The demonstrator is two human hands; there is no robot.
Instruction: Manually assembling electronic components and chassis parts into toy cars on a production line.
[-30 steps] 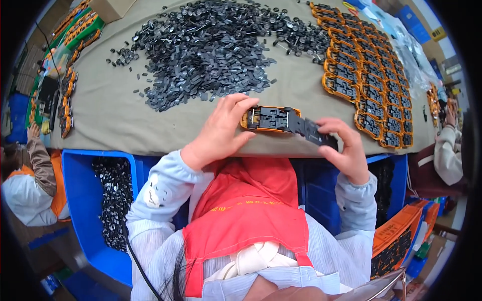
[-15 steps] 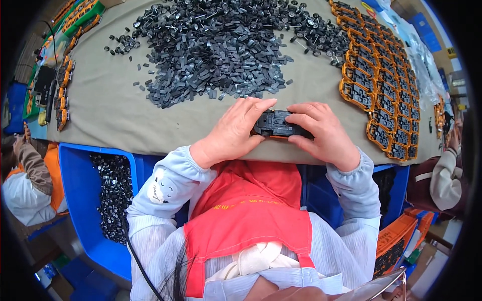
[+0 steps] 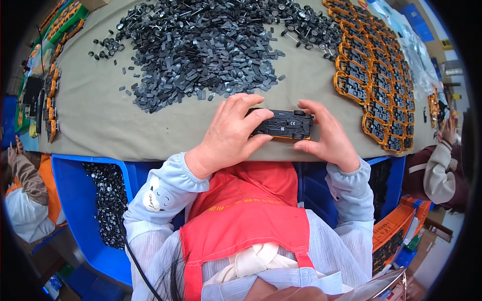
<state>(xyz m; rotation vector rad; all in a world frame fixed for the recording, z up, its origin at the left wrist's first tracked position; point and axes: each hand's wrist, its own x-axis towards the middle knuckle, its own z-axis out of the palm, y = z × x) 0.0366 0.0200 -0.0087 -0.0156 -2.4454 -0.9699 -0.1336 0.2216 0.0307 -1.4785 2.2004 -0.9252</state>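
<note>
A toy car [image 3: 285, 125] lies upside down at the near edge of the table, its black underside with wheels facing up and a strip of orange body along its lower side. My left hand [image 3: 221, 134] grips its left end, thumb on the near side and index finger across the underside, hiding that end. Around the right end stands my right hand [image 3: 332, 139], open, with thumb and fingers apart; the thumb is close to the near right corner, and whether it touches I cannot tell. Beyond my hands spreads a heap of small black oblong pieces [image 3: 201, 70].
Wheel axles [image 3: 281, 10] are heaped at the back. Rows of orange toy cars [image 3: 376, 80], undersides up, cover the right side; more orange cars [image 3: 51, 103] line the left edge. A blue bin [image 3: 80, 200] of black parts stands below left. Other people [image 3: 32, 190] sit at both sides.
My right fingers have come off the car's underside and spread apart. My left index finger now lies further over it. More of the right end and its wheels shows. The whole view has shifted slightly.
</note>
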